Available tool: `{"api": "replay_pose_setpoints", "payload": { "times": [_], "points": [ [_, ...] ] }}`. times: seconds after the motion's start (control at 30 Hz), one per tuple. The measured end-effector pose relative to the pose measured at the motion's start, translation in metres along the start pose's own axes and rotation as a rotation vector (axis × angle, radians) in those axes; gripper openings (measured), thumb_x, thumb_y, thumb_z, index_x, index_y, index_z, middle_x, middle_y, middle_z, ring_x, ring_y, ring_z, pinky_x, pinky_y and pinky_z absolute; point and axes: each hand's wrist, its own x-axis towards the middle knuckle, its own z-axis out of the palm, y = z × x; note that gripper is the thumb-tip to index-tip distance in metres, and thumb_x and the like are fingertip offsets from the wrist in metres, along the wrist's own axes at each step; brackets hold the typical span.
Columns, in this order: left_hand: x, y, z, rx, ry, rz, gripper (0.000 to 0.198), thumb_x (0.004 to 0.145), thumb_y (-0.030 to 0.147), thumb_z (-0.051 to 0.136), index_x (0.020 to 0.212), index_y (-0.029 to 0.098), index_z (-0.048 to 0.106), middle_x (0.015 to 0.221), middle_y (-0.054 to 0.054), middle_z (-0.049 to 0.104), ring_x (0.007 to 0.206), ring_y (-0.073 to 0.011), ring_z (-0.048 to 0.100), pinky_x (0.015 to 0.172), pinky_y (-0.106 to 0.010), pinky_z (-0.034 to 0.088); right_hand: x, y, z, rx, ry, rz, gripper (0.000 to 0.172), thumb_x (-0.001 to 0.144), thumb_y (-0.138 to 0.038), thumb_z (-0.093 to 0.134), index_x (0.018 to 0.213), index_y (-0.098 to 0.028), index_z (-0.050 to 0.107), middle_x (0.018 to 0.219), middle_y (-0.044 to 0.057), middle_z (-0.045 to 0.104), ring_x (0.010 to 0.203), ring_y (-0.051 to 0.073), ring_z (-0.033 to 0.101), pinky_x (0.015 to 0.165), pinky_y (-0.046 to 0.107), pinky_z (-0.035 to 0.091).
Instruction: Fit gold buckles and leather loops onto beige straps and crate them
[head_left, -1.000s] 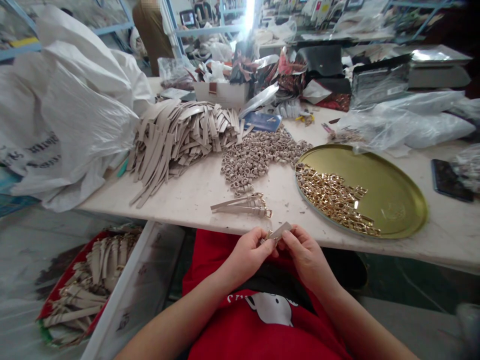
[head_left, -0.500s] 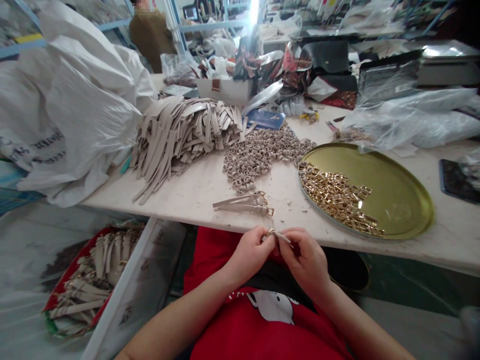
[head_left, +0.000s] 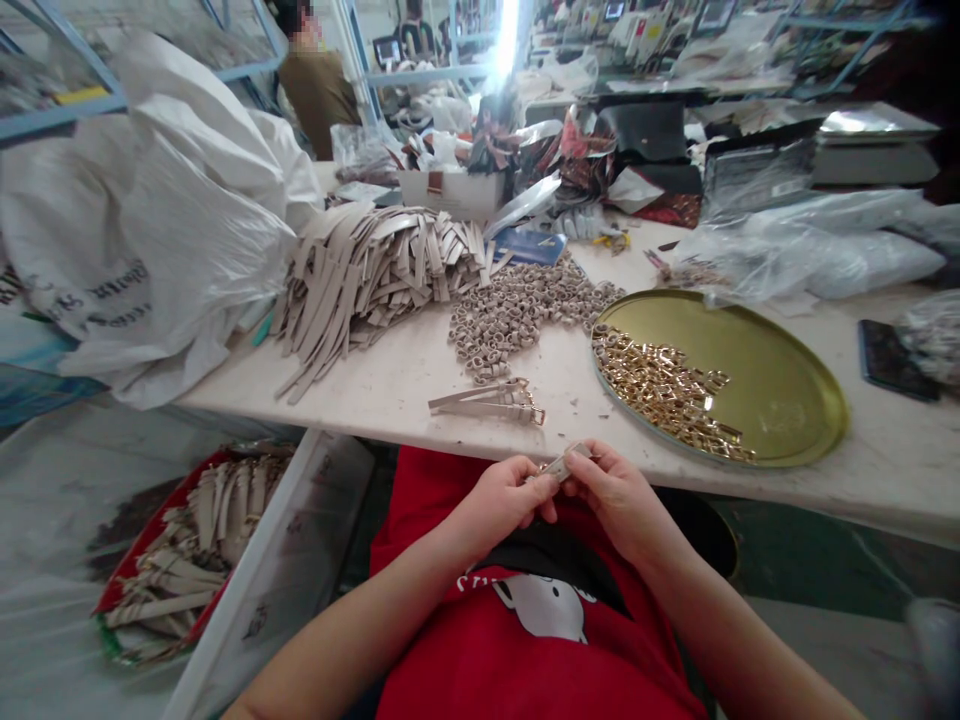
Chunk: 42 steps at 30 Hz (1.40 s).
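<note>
Between my two hands, just off the table's front edge, is a beige strap (head_left: 561,466) with a bit of gold metal at its left end. My left hand (head_left: 514,494) pinches that left end, its fingers closed. The fingers of my right hand (head_left: 611,486) grip the other end, thumb on top. Beyond them on the table lie a few beige buckle straps (head_left: 487,402) with gold buckles. Farther back are a heap of small beige loops (head_left: 499,320) and a large pile of loose beige straps (head_left: 375,265). Gold buckles (head_left: 660,385) fill the left side of a round tray.
The round gold tray (head_left: 787,400) sits at right, with a dark phone (head_left: 896,358) beyond it. A white sack (head_left: 187,220) bulges at left. Below it, a red basket (head_left: 142,545) holds finished-looking straps beside a white panel (head_left: 277,540). Bags and boxes crowd the back.
The strap between my hands has turned, its right end now raised and its flat face showing. My right thumb has moved onto it. The view has shifted slightly.
</note>
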Motion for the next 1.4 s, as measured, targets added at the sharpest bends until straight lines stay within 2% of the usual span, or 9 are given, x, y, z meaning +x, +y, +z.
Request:
{"api": "replay_pose_setpoints", "payload": {
  "times": [0.13, 0.3, 0.53, 0.63, 0.7, 0.8, 0.97, 1.2, 1.4],
  "points": [
    [0.000, -0.003, -0.003, 0.052, -0.012, 0.034, 0.030, 0.075, 0.043, 0.054, 0.066, 0.017, 0.044, 0.050, 0.006, 0.050, 0.042, -0.0058, 0.033, 0.043, -0.020, 0.023, -0.006, -0.002, 0.001, -0.350, 0.082, -0.199, 0.022, 0.071, -0.036, 0.064, 0.078, -0.020, 0.050, 0.061, -0.004, 0.052, 0.056, 0.012, 0.048, 0.056, 0.025, 0.039],
    [0.012, -0.003, -0.013, 0.179, 0.086, 0.100, 0.034, 0.071, 0.043, 0.059, 0.060, 0.016, 0.043, 0.047, 0.005, 0.049, 0.045, -0.0071, 0.039, 0.046, -0.020, 0.028, 0.009, -0.003, 0.002, -0.417, 0.013, -0.200, 0.020, 0.074, -0.036, 0.060, 0.079, -0.020, 0.048, 0.059, -0.004, 0.051, 0.055, 0.012, 0.049, 0.052, 0.023, 0.038],
    [0.033, 0.009, -0.031, 0.069, 0.066, 0.150, 0.047, 0.069, 0.032, 0.063, 0.110, 0.017, 0.045, 0.067, 0.004, 0.056, 0.049, -0.0084, 0.049, 0.048, -0.020, 0.038, 0.046, -0.014, 0.006, -0.360, -0.195, -0.091, 0.026, 0.074, -0.041, 0.061, 0.078, -0.019, 0.047, 0.057, -0.005, 0.051, 0.052, 0.010, 0.047, 0.049, 0.021, 0.036],
    [0.039, 0.017, -0.042, 0.114, 0.028, 0.184, 0.033, 0.076, 0.031, 0.055, 0.105, 0.015, 0.055, 0.069, 0.001, 0.057, 0.053, -0.0088, 0.049, 0.053, -0.020, 0.038, 0.081, -0.030, -0.006, -0.388, -0.309, -0.100, 0.028, 0.076, -0.043, 0.057, 0.086, -0.018, 0.049, 0.061, -0.003, 0.054, 0.053, 0.010, 0.049, 0.050, 0.022, 0.038],
    [0.047, 0.020, -0.050, 0.080, 0.036, 0.169, 0.028, 0.078, 0.035, 0.052, 0.094, 0.013, 0.058, 0.064, 0.001, 0.056, 0.050, -0.0083, 0.047, 0.051, -0.020, 0.037, 0.118, -0.046, -0.020, -0.519, -0.244, -0.211, 0.028, 0.081, -0.044, 0.049, 0.090, -0.017, 0.051, 0.066, -0.001, 0.056, 0.057, 0.012, 0.051, 0.055, 0.025, 0.041],
    [0.062, 0.019, -0.057, 0.013, 0.067, 0.101, 0.030, 0.077, 0.040, 0.053, 0.086, 0.012, 0.056, 0.057, 0.002, 0.054, 0.044, -0.0071, 0.044, 0.045, -0.019, 0.033, 0.184, -0.067, -0.041, -1.035, 0.150, -0.421, 0.017, 0.084, -0.032, 0.046, 0.083, -0.017, 0.054, 0.077, 0.005, 0.058, 0.073, 0.017, 0.054, 0.068, 0.028, 0.042],
    [0.076, 0.013, -0.059, -0.022, 0.043, 0.037, 0.038, 0.074, 0.051, 0.053, 0.084, 0.014, 0.054, 0.053, 0.004, 0.052, 0.036, -0.0047, 0.036, 0.037, -0.017, 0.024, 0.251, -0.080, -0.051, -1.139, 0.234, -0.410, 0.008, 0.076, -0.015, 0.051, 0.069, -0.015, 0.056, 0.084, 0.013, 0.059, 0.087, 0.023, 0.054, 0.077, 0.033, 0.037],
    [0.082, 0.030, -0.060, -0.028, 0.194, 0.132, 0.047, 0.073, 0.061, 0.047, 0.081, 0.015, 0.054, 0.046, 0.006, 0.046, 0.033, -0.0047, 0.028, 0.035, -0.019, 0.019, 0.187, -0.072, -0.025, -0.904, -0.015, -0.328, 0.038, 0.087, -0.040, 0.035, 0.072, -0.014, 0.058, 0.063, 0.003, 0.058, 0.054, 0.012, 0.051, 0.052, 0.025, 0.041],
    [0.079, 0.033, -0.042, 0.148, 0.309, 0.253, 0.043, 0.076, 0.059, 0.044, 0.072, 0.016, 0.053, 0.043, 0.006, 0.042, 0.037, -0.0076, 0.033, 0.041, -0.020, 0.026, 0.101, -0.056, 0.007, -0.128, -0.209, -0.101, 0.040, 0.075, -0.054, 0.055, 0.068, -0.015, 0.052, 0.052, -0.004, 0.047, 0.041, 0.005, 0.037, 0.042, 0.019, 0.028]
  ]
}}
